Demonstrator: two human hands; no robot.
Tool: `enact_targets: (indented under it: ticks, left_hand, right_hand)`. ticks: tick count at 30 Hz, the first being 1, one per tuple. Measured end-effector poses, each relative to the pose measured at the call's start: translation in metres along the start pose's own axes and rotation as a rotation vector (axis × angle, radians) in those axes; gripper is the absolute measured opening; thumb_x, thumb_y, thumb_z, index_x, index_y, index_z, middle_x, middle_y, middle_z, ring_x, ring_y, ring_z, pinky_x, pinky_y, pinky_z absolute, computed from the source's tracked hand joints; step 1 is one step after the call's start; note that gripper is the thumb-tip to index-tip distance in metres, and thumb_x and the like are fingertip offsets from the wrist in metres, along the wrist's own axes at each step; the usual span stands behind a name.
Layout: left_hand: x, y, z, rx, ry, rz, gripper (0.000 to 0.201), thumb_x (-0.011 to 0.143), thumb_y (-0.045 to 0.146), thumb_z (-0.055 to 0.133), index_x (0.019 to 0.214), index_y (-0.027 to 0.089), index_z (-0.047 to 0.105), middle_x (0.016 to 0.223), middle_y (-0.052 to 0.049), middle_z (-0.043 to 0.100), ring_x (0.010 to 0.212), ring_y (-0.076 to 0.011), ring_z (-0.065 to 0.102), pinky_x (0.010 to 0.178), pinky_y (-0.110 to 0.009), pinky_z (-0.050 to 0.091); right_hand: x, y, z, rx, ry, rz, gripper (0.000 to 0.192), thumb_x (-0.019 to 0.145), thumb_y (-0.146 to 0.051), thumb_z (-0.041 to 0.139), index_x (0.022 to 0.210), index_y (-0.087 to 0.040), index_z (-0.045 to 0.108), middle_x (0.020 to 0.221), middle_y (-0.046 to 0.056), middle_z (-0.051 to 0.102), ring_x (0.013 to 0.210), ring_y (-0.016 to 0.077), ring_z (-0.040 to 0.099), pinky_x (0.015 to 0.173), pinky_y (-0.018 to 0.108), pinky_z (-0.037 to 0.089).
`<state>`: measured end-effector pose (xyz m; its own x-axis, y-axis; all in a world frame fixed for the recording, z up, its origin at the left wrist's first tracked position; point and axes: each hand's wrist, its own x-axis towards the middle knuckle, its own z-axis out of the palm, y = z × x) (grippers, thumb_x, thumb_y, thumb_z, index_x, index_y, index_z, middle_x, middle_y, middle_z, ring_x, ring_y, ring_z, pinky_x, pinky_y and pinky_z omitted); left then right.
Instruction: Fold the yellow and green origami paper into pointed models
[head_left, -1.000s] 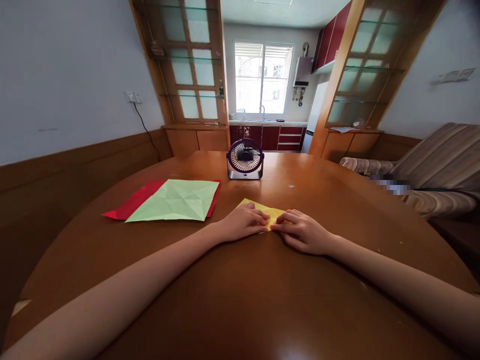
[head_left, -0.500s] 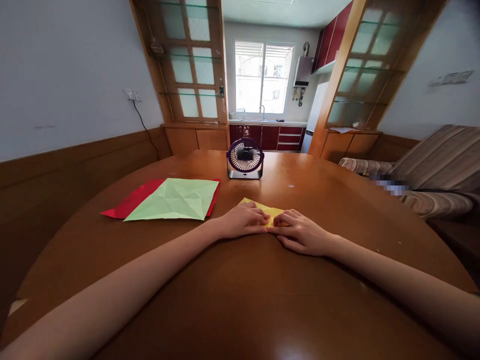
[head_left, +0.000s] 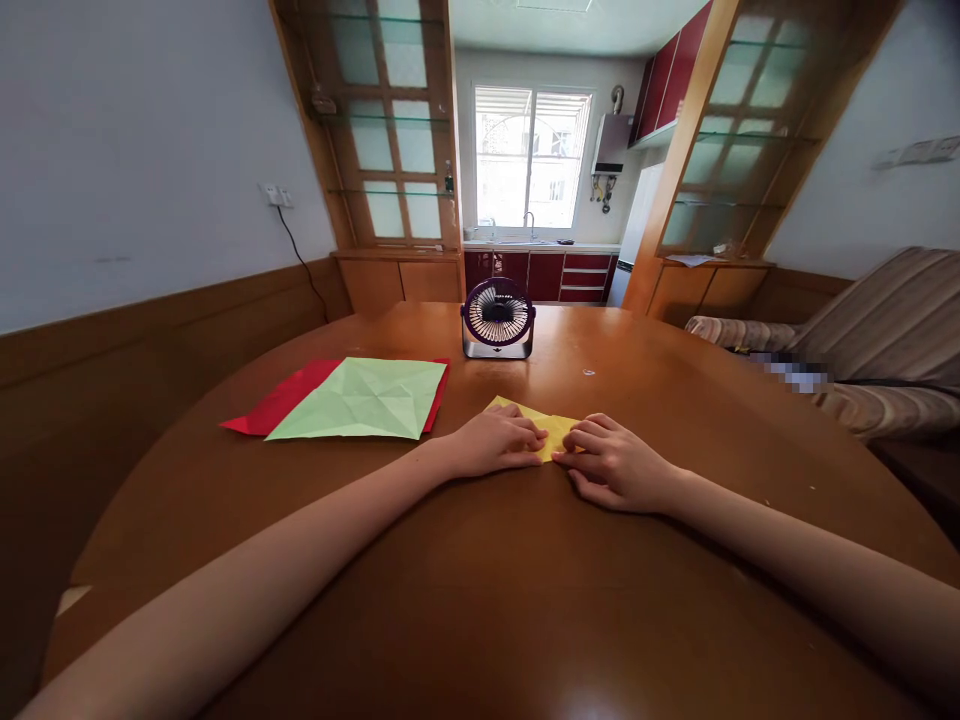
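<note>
The left hand (head_left: 495, 442) lies with curled fingers on the left part of a yellow paper (head_left: 556, 432), and the right hand (head_left: 622, 465) lies on its right part in a similar way. The two hands are near each other, with a small gap between. The fingers of each are bent and close together, but I cannot tell whether they pinch the paper or only press it. This paper is thin and a little shiny, and it lies on the tabletop (head_left: 480, 580), which is smooth brown wood with a rounded edge.

To the left, a pale green paper (head_left: 375, 395) has four sides and many crossing creases. It lies over a bright red paper (head_left: 289, 395), which shows a pointed corner. Behind the yellow paper stands a round dark fan (head_left: 497, 312) with thin ribs, on a grey stand.

The hands cover much of the yellow paper, so its full outline and its layers are hard to know. The green paper hides most of the red one. Both forearms are cut off by the picture's border. On the striped sofa (head_left: 885, 310), one patch is blurred into squares.
</note>
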<state>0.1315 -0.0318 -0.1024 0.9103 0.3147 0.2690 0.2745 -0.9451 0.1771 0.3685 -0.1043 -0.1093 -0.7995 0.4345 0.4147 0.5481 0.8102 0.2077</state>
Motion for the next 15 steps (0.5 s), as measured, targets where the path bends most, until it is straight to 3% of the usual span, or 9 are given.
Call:
enact_targets:
  ticks: [15]
  left_hand:
    - [-0.0015, 0.0011, 0.0007, 0.003, 0.019, 0.003, 0.022, 0.093, 0.036, 0.057, 0.103, 0.02, 0.069, 0.117, -0.003, 0.069, 0.101, -0.0216, 0.056, 0.09, -0.034, 0.041]
  right_hand:
    - [-0.0022, 0.0001, 0.0008, -0.025, 0.05, 0.007, 0.024, 0.088, -0.017, 0.048, 0.098, -0.017, 0.07, 0.085, 0.007, 0.066, 0.085, 0.0201, 0.057, 0.087, 0.04, 0.044]
